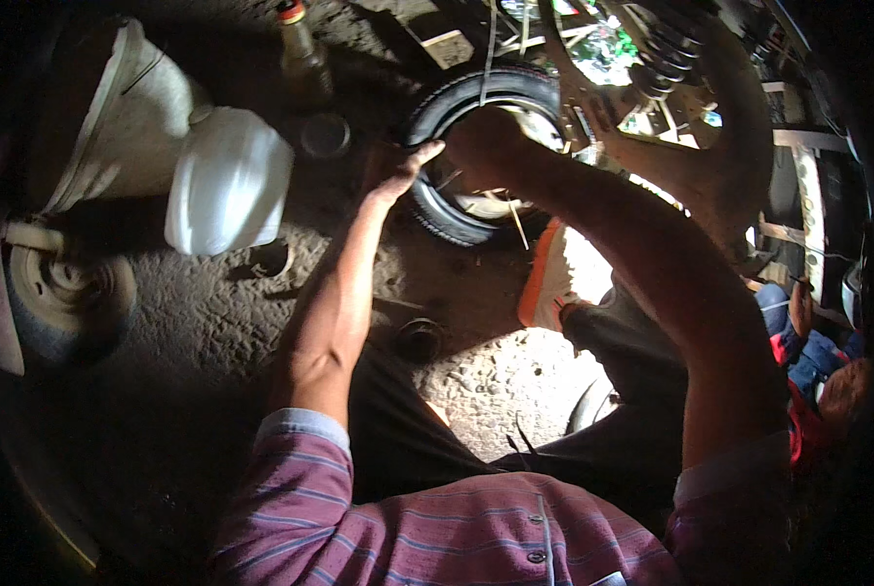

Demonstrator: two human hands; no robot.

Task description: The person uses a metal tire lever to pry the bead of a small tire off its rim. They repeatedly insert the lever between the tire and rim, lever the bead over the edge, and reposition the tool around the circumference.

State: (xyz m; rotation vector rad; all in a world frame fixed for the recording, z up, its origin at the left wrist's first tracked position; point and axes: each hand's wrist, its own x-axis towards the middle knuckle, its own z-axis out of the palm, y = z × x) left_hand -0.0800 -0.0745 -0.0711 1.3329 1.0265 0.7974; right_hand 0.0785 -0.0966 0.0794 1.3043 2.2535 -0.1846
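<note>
A black tyre (449, 223) on a pale metal wheel rim (537, 125) stands ahead of me, beneath both hands. My left hand (405, 176) is at the tyre's left side, its thumb laid against the sidewall and its other fingers in shadow, apparently curled around the edge. Over the middle of the wheel is my right hand (486, 146), dark and closed like a fist; its fingers and anything in them are hidden. Thin spoke-like rods show below that hand. A pale cord or cable (490, 49) runs up from the wheel's top.
A white plastic jug (230, 181) and a large pale bucket (139, 112) stand left, with a small wheel (71, 288) nearer. Beyond are a bottle (300, 49) and a round tin (325, 135). Vehicle parts with a coil spring (671, 54) rise at right. Another person (813, 371) is far right.
</note>
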